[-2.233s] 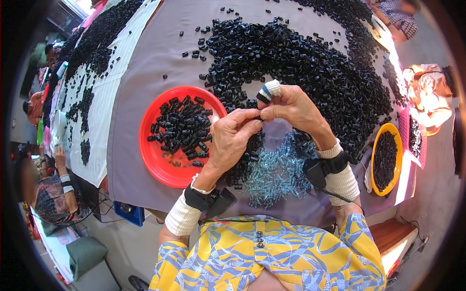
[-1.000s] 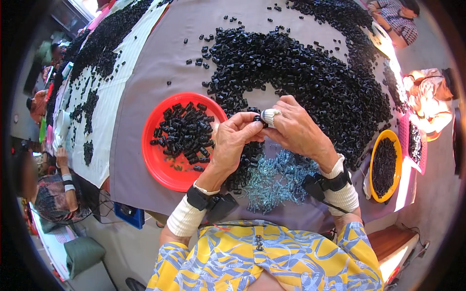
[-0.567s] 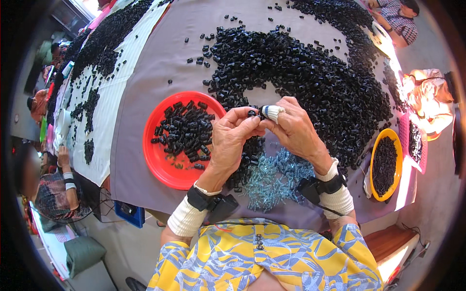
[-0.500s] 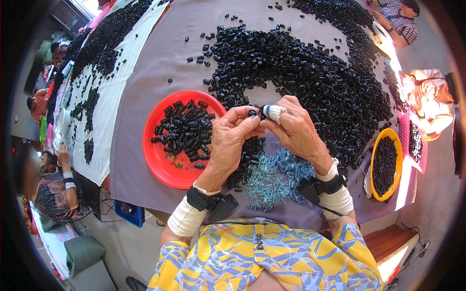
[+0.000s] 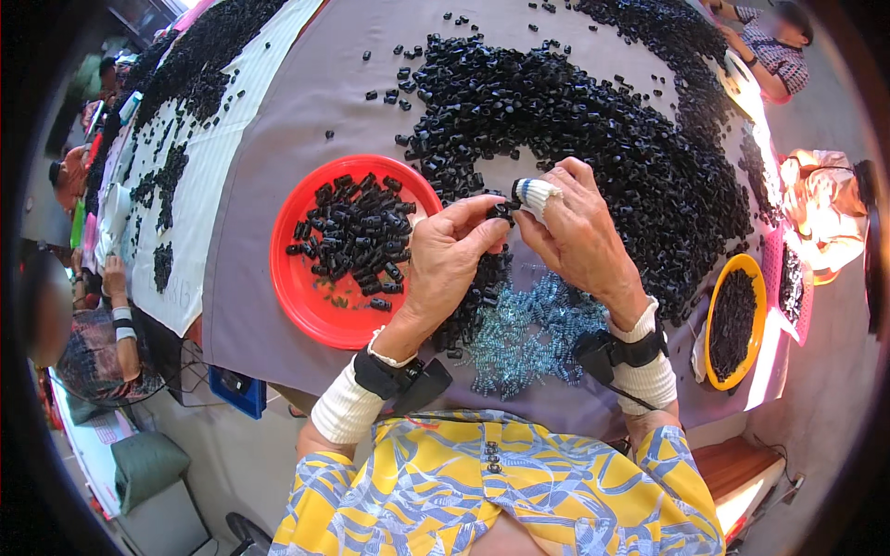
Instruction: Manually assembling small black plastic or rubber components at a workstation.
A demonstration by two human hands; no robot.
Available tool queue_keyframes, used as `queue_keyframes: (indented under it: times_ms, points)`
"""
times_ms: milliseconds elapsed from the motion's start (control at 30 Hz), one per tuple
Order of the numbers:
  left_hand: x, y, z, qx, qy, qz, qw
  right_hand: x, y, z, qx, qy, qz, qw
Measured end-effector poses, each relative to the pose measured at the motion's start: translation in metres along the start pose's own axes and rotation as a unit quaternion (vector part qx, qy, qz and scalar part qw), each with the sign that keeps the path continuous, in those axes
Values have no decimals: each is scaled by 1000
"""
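- A small black plastic piece (image 5: pixel 502 211) is held up above the purple-grey tablecloth (image 5: pixel 306 107), between the round red tray and the black heap, pinched by the thumb and fingers of the left hand (image 5: pixel 445 264).
- Close by on its right, the right hand (image 5: pixel 584 236) is held with fingers bent, a white knitted finger sleeve (image 5: pixel 539 195) worn at the tip; whether anything is gripped there cannot be told.
- So one piece is in work right now, and by the look of it, it is not yet finished with.
- On the left, a good pile of longer black plastic pieces (image 5: pixel 357 227) is held in the round red tray (image 5: pixel 360 334); these may be judged the done portion, with some red bottom left uncovered.
- Plenty is left, it seems: a broad heap of short black plastic caps (image 5: pixel 575 120) is spread across the cloth, far outnumbering what is trayed.
- Just in front of the body, a pale blue mound of small coil springs (image 5: pixel 528 338) is piled, apparently unused.
- Over at the right, the yellow basin (image 5: pixel 759 315) is filled with thin black parts (image 5: pixel 732 320), also apparently waiting.
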State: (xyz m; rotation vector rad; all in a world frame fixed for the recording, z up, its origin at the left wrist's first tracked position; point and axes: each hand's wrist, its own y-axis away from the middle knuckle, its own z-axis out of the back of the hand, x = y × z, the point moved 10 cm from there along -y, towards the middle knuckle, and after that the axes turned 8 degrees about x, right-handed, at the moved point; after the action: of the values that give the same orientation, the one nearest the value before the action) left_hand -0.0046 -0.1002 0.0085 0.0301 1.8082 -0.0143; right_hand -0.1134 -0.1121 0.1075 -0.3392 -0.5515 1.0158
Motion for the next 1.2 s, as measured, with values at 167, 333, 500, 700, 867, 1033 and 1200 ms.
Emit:
queue_keyframes:
  times_ms: [167, 333, 500, 700, 867, 1033, 1200]
  points:
    - [0, 2, 2, -9, -36, 9, 999, 6, -2, -5, 32, 47, 10, 998]
    - [-4, 3, 6, -12, -87, 7, 996, 13, -5, -15, 77, 77, 28, 994]
    - [-17, 5, 7, -25, -184, -33, 982, 13, -4, -16, 80, 57, 25, 995]
    - [-22, 7, 9, -46, -166, -59, 983, 5, 2, -15, 44, -34, 1, 998]
    - [-17, 7, 10, -52, -134, -56, 988, 2, 2, -12, 20, -59, -22, 998]
    - [-19, 7, 8, -51, -132, -55, 988, 7, 1, -9, 31, -13, -5, 999]
    - [-27, 7, 6, -50, -192, -85, 976, 11, -1, -9, 78, 52, 7, 996]
